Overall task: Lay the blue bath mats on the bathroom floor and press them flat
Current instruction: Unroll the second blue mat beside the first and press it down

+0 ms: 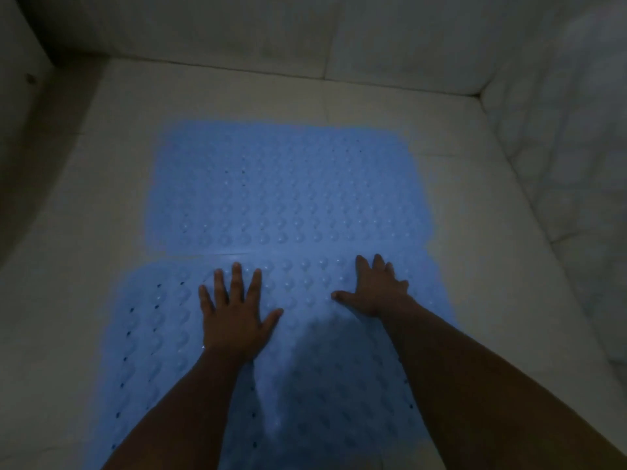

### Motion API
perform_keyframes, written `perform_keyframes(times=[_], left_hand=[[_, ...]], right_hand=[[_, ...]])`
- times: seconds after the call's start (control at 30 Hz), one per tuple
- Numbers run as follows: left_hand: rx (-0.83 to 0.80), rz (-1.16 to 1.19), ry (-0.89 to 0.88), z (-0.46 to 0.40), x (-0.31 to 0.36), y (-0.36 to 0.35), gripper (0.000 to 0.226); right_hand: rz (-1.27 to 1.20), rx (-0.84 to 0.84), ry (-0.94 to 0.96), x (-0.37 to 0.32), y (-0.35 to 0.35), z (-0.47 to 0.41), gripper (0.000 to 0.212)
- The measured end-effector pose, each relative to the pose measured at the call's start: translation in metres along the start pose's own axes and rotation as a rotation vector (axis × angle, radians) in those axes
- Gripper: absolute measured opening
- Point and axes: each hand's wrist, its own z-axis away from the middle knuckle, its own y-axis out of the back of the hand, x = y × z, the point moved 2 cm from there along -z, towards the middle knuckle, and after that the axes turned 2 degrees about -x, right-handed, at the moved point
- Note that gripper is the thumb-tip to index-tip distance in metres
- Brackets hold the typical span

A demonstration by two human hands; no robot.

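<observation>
left hand (234,317) flat on near mat (163,334) | right hand (376,293) likewise | far mat (288,188) adjoining

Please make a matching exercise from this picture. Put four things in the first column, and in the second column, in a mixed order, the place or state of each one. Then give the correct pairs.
Things
1. far mat
2. near mat
3. left hand
4. floor

Places or states
A. pale tiles around the mats
B. flat on the near mat, fingers spread, left of the other hand
C. blue, closer to the back wall, no hand on it
D. blue, under both hands

Pairs: 1-C, 2-D, 3-B, 4-A
</observation>
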Motion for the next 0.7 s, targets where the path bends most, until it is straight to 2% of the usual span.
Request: perform_keyframes(times=[0.1,0.23,0.33,0.47,0.7], left_hand=[[-0.047,0.041,-0.017,0.002,0.008,0.003,0.093],[-0.051,0.007,-0.047,0.003,0.012,0.001,0.093],[-0.018,0.054,-0.075,0.01,0.015,0.002,0.095],[0.066,0.064,-0.106,0.009,0.012,-0.003,0.092],[0.145,0.051,-0.121,-0.002,0.012,-0.011,0.089]], right_hand=[[-0.135,-0.041,-0.016,0.027,-0.015,0.023,0.113],[-0.11,0.092,-0.109,0.035,-0.036,0.045,0.109],[-0.129,0.271,-0.169,0.035,-0.041,0.044,0.112],[-0.226,0.241,-0.146,0.027,-0.058,0.018,0.122],[-0.255,0.409,-0.149,0.03,-0.076,-0.002,0.111]])
